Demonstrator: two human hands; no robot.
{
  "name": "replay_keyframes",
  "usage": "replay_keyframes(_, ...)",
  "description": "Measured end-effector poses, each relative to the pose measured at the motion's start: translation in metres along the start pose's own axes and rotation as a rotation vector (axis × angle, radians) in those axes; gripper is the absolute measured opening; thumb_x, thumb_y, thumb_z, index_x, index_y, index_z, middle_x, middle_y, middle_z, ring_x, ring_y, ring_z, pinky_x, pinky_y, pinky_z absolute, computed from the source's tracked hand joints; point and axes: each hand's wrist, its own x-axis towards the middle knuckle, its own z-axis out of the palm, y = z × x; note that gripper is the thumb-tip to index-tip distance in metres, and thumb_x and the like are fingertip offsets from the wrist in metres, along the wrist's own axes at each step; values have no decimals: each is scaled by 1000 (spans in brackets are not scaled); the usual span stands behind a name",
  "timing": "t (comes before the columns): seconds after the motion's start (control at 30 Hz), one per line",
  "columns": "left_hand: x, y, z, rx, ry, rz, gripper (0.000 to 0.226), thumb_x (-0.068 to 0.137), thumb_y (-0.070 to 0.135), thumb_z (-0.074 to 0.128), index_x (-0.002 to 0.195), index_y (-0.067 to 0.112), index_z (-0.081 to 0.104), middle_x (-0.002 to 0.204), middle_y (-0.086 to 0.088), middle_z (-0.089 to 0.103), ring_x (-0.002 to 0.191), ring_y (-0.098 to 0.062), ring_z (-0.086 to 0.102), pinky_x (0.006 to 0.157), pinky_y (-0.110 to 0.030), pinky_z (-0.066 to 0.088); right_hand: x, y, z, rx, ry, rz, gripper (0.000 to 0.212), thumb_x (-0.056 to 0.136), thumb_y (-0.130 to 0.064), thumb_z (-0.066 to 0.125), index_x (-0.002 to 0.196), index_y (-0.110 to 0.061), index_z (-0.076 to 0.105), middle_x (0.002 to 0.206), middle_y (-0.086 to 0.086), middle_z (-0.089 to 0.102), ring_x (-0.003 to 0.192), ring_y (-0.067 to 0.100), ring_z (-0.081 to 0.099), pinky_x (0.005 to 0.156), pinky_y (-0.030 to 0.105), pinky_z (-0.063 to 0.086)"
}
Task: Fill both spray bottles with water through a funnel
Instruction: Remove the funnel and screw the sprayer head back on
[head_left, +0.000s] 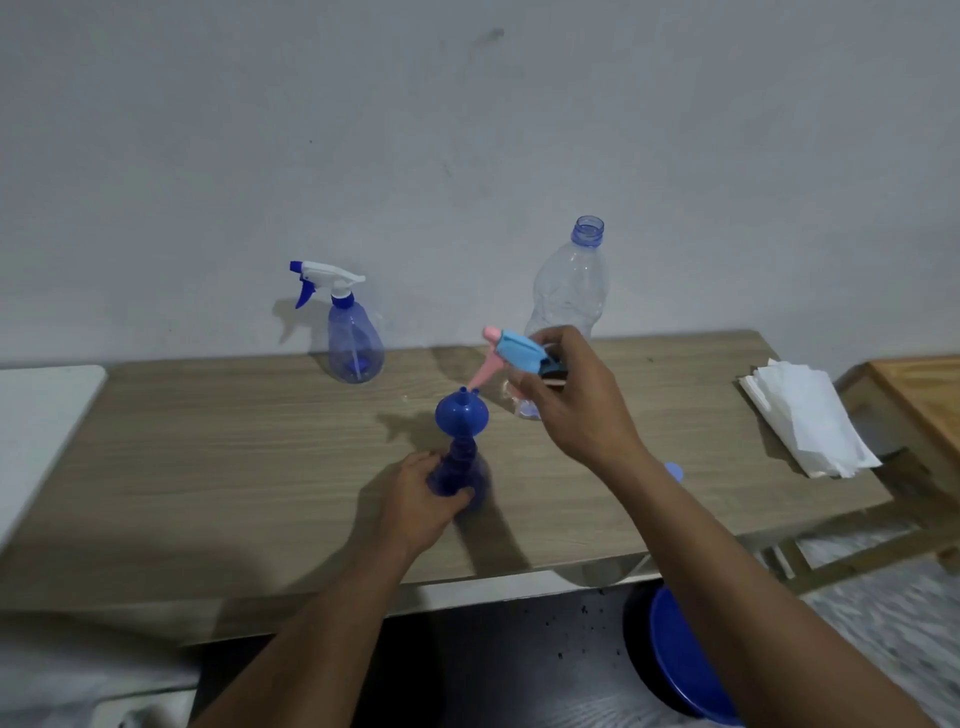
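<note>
My left hand (423, 496) grips the base of a dark blue spray bottle (457, 470) with a ribbed neck, standing on the wooden table (234, 467). A blue funnel (461, 413) sits in its open mouth. My right hand (576, 400) holds a light blue and pink spray head (511, 353) in the air, just right of and above the funnel. A second spray bottle (355, 338), clear blue with a white and blue head screwed on, stands at the back left. Behind my right hand stands an uncapped clear plastic water bottle (574, 286).
A stack of white paper napkins (810, 415) lies at the table's right end. A small blue cap (674, 470) shows beside my right forearm. A blue basin (675, 660) stands below the table's front edge. The wall is close behind the table.
</note>
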Motion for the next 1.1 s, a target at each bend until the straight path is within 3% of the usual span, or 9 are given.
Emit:
replay_keyframes(0.07,1,0,-2,-3,-2,-1,41,68,16,87,107,12,72,102,1,63,80,-7,59,66,-5,40,0,-20,0,87,22,-52,27,90,-18,74,109,-19,55,102,-8,68,90,3,67,75,14,52)
replay_keyframes(0.27,1,-2,-3,-28,-31,-4,48,73,13,84,119,18,69,100,8,63,81,-6,57,64,0,39,-2,-31,21,93,3,-109,26,90,-16,74,108,-16,55,102,-2,66,90,7,63,70,9,47)
replay_keyframes(0.43,1,-5,-2,-42,-20,6,53,69,19,85,119,23,69,113,7,61,100,-14,62,88,-27,48,-6,1,44,2,-81,-40,26,89,-11,74,107,-14,55,98,-6,64,84,-9,60,73,9,49)
replay_keyframes(0.53,2,-8,0,-33,-16,49,40,65,24,85,102,25,73,102,4,65,90,-15,64,80,-31,52,-10,26,57,-89,-147,-4,26,87,-9,74,104,-15,54,97,-8,63,86,-1,60,75,17,51)
replay_keyframes(0.63,3,-13,1,-43,-21,79,34,62,27,83,94,25,72,96,6,67,86,-12,64,78,-38,55,-17,41,67,-130,-198,19,27,86,-10,75,99,-20,53,91,-13,61,84,-5,58,71,10,43)
replay_keyframes(0.83,8,-21,5,-83,-25,98,45,66,25,86,108,25,70,107,4,64,95,-13,64,83,-33,56,-14,53,70,-232,-237,-34,22,85,-21,78,92,-25,58,81,-11,60,77,0,57,68,14,44)
replay_keyframes(0.93,9,-24,7,-124,-20,84,49,67,22,86,113,21,70,115,3,63,102,-13,63,90,-34,55,-8,55,73,-350,-307,-89,18,86,-23,76,98,-26,63,90,-6,67,85,13,63,80,38,54)
replay_keyframes(0.97,9,-24,8,-148,-21,80,50,67,21,86,114,20,70,117,3,63,103,-12,63,91,-35,55,-6,53,73,-382,-312,-94,18,86,-25,75,101,-24,64,91,-4,68,85,17,63,79,41,54)
replay_keyframes(1.1,8,-29,9,-260,-38,78,44,66,21,84,108,22,71,106,6,69,94,-9,68,84,-41,59,-7,56,73,-303,-306,-25,22,86,-33,77,101,-21,66,89,-5,68,82,11,63,73,31,51)
